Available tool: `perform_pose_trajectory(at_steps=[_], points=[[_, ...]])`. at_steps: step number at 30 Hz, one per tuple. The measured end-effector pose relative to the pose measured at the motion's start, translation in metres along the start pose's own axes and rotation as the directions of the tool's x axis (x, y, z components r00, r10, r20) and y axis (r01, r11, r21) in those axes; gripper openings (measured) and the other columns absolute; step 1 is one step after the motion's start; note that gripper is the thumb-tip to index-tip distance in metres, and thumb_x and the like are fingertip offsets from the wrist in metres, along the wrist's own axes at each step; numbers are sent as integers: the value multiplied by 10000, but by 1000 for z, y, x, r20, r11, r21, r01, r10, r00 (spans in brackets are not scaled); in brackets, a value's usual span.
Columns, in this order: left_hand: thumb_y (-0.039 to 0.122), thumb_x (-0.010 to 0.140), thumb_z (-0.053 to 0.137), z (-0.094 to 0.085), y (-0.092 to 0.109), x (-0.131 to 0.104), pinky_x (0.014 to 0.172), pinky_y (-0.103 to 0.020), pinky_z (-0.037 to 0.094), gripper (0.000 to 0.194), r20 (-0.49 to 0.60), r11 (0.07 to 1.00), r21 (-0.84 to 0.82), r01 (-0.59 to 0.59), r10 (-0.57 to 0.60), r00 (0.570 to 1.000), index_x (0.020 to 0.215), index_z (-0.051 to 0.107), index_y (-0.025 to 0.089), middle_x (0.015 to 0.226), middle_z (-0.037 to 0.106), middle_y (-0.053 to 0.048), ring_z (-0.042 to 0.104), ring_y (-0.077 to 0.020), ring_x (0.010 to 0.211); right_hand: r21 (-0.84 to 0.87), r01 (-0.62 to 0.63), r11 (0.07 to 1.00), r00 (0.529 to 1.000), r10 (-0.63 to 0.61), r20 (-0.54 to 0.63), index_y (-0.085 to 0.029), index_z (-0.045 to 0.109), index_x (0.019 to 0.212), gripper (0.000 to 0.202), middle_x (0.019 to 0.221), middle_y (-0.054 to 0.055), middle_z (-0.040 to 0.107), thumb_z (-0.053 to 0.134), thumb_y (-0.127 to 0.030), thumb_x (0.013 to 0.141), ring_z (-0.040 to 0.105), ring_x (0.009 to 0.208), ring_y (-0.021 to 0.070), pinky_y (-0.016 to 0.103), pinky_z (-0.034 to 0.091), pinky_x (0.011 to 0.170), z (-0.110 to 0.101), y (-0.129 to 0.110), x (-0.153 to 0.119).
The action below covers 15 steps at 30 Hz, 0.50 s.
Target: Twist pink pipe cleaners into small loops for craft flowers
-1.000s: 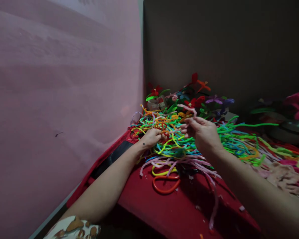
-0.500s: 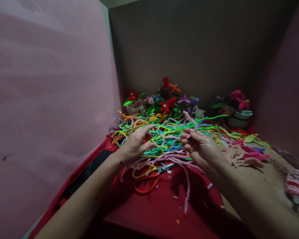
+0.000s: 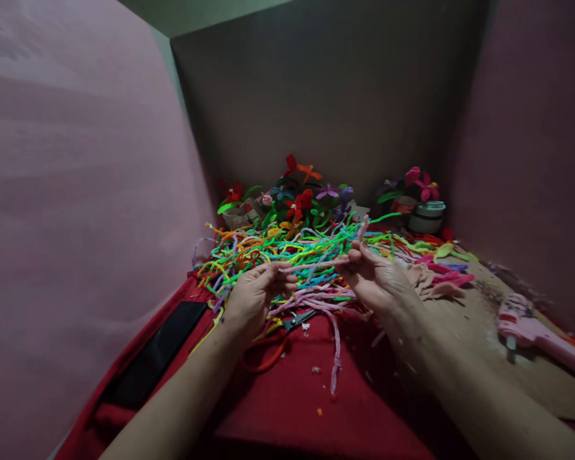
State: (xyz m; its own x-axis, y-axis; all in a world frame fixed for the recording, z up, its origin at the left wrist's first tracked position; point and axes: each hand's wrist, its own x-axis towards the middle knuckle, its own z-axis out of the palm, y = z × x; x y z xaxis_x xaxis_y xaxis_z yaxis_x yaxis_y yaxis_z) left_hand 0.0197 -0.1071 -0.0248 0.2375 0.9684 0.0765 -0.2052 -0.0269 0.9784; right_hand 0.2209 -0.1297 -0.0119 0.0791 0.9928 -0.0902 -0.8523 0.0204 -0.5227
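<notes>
A pale pink pipe cleaner [image 3: 316,265] stretches between my two hands above a heap of coloured pipe cleaners [image 3: 249,246]. My left hand [image 3: 256,294] pinches its left end. Thumb and fingers of my right hand [image 3: 371,275] close on it farther along, and a short length sticks up past the fingertips. Below the hands, several loose pink pipe cleaners [image 3: 316,298] lie at the heap's front edge. Scissors with orange-red handles [image 3: 273,361] rest just under them on the red cloth [image 3: 278,409], their handles partly behind my left wrist.
Pipe-cleaner flowers [image 3: 299,204] stand at the back against the dark wall. A lidded jar [image 3: 426,217] is at the back right. On the right board lie beige and pink petal pieces [image 3: 429,281] and a pink glue gun [image 3: 522,322]. A black phone [image 3: 158,351] lies at left.
My left hand has closed from an open curve onto the pink pipe cleaner, which is now drawn straight between both hands. The view has swung right, showing more of the glue gun.
</notes>
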Motion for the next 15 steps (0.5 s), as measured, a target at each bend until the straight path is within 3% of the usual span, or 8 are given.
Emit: perform_pose_trajectory(at_steps=[3,6,9,10,12,13,15], points=[[379,736,597,-2,-4,5,637,-253,475,256,-31,998,-64,-19,17,999,821,617,139,758,669,-54,624,-140,674,61,10,998,999,-13,43,-171,544,703,88,481,-62,463,532,-173,790,494,503,74,232,472,645,-6,2,0],[369,763,571,7,3,5,711,-276,476,226,-18,974,-226,-23,19,1000,738,606,148,782,663,-39,616,-142,752,94,-20,995,995,10,103,-163,522,708,84,453,-78,394,538,-166,790,420,446,60,199,432,535,-6,9,-3],[341,784,556,26,14,-6,721,-274,470,200,-5,911,-410,-37,38,999,663,572,183,495,537,45,583,-101,614,82,-82,993,992,73,102,-153,482,689,128,417,-97,287,508,-166,814,315,379,47,161,345,421,-2,12,-6],[336,793,547,32,17,-12,695,-266,468,186,27,903,-427,-48,65,998,679,573,192,407,442,72,531,-81,509,80,-99,992,991,91,97,-152,469,685,141,412,-101,262,493,-161,823,284,363,43,151,313,394,-1,12,-7],[358,794,540,43,19,-29,615,-254,449,211,186,930,-361,-74,149,971,685,580,182,368,395,78,440,-66,402,87,-121,989,989,113,94,-152,451,684,155,411,-103,239,458,-141,839,246,344,40,140,262,358,0,10,-7],[383,794,529,47,19,-38,581,-253,434,262,278,945,-307,-114,203,939,654,579,168,375,415,64,435,-70,394,92,-129,987,988,120,94,-152,447,688,162,410,-102,239,435,-133,848,236,338,40,138,245,347,1,9,-8],[374,798,523,51,18,-55,579,-266,418,283,480,979,-130,-159,203,853,659,612,145,411,474,31,436,-73,397,81,-137,987,987,130,91,-146,454,708,179,409,-99,250,380,-123,869,218,325,38,135,210,326,1,7,-9]])
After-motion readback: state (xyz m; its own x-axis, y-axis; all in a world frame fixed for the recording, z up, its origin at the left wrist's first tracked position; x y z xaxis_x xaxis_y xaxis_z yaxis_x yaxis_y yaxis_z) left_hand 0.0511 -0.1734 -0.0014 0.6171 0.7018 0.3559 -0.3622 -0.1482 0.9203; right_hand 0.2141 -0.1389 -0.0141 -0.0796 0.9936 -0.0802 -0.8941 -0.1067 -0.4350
